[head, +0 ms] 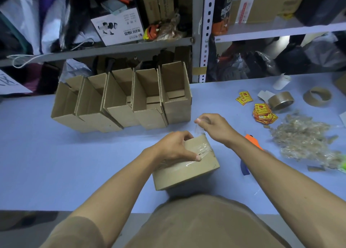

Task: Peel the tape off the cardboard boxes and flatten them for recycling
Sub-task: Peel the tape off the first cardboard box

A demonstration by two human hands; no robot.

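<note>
Clear tape strip (198, 128) lifts off your small brown cardboard box (194, 165), pinched in your right hand (215, 128); your left hand (174, 148) grips the box's top.

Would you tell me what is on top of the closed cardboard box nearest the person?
Clear tape runs across the closed box; the left hand holds the box down while the right hand pinches the tape's lifted end. The box's contents are hidden.

- Stickers (264, 113), yellow and red, piled on blue table (56, 154).
- Tape roll (280, 100) beside empty core (317, 96).
- Shelving (206, 32) behind, cluttered.
</note>
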